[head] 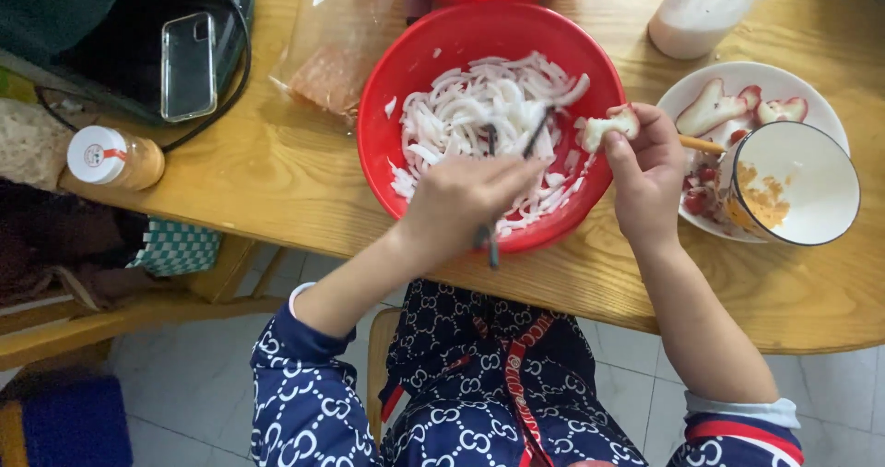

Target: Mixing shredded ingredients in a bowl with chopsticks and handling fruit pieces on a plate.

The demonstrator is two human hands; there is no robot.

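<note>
So: left hand [461,204] grips chopsticks [516,158] in red bowl [392,107] (white strips); right hand [645,177] pinches fruit piece [608,126] at rim.

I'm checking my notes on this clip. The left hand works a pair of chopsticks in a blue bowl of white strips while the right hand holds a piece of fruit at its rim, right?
Not quite: the head view shows the bowl is red, not blue. The rest holds.

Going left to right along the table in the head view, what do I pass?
Small jar with white lid → phone → plastic bag → red bowl → white plate.
</note>
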